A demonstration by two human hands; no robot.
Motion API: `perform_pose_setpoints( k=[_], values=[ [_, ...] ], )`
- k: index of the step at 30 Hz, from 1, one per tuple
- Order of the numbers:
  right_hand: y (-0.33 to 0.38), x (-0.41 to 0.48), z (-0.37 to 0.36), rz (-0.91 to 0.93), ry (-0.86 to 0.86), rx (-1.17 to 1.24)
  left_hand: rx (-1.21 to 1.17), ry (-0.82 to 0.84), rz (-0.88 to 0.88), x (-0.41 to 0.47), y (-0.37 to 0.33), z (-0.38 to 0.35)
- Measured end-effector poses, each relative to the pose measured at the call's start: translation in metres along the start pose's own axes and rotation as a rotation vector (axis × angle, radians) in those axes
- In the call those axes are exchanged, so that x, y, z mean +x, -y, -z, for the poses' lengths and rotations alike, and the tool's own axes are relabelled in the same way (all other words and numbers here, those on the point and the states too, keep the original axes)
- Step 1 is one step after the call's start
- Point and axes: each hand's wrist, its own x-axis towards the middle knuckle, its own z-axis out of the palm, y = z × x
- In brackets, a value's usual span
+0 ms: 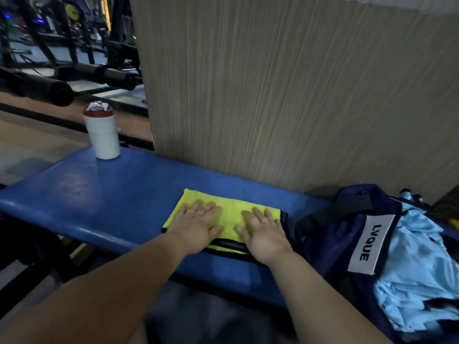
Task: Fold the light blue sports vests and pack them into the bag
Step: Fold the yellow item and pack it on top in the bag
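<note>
A folded yellow cloth (232, 212) with dark trim is being pressed flat on the tabletop (111, 194). The left grip (198, 223) and the right grip (263, 232) are both being held open on it, fingers straight, with nothing being clutched. The light blue vests (417, 256) are lying bunched in the open navy bag (330, 242), just right of the cloth, and are not looking neatly folded. By judgement, the cloth is being smoothed as a side step. Next, 1 vest is probably needing to be lifted out, spread on the blue padding and folded. A white cup (103, 132) is standing at the far left end. Behind, a wood-grain panel (273, 95) is rising, and dim gym gear (74, 45) is showing beyond.
</note>
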Motion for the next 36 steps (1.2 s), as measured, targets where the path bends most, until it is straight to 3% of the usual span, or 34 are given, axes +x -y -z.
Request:
perform_pose_setpoints(
  k=[4,7,9,11,13,17,23,27,29,33,36],
  values=[
    [-0.006,0.001,-0.006,-0.116,0.132,-0.089,-0.055,0.065,0.165,0.001,0.011,0.001],
    [-0.004,0.0,-0.006,-0.137,0.149,-0.102,-0.105,0.052,0.17,-0.001,0.014,0.002],
    [-0.005,-0.001,-0.006,-0.133,0.137,-0.133,-0.229,-0.06,0.198,-0.001,0.017,-0.001],
    [-0.007,-0.001,-0.007,-0.128,0.13,-0.161,-0.435,-0.277,0.32,-0.005,0.025,-0.003],
    [-0.007,-0.001,-0.008,-0.126,0.124,-0.182,-0.429,-0.399,0.451,-0.01,0.037,-0.003],
    [-0.009,-0.005,-0.011,-0.093,0.089,-0.194,-0.391,-0.324,0.499,-0.017,0.056,0.002],
    [-0.003,-0.016,-0.015,-0.044,0.053,-0.164,-0.337,-0.021,0.476,-0.012,0.055,0.023],
    [0.0,-0.024,-0.015,-0.001,0.066,-0.115,-0.553,-0.096,0.488,-0.007,0.05,0.037],
    [0.005,-0.03,-0.015,0.033,0.093,-0.075,-0.63,-0.17,0.498,-0.006,0.047,0.05],
    [0.016,-0.039,-0.013,0.093,0.15,0.108,-0.498,-0.322,0.488,-0.007,0.043,0.075],
    [0.01,-0.04,-0.011,0.025,0.028,0.58,-0.436,-0.41,0.428,-0.011,0.023,0.085]
  ],
)
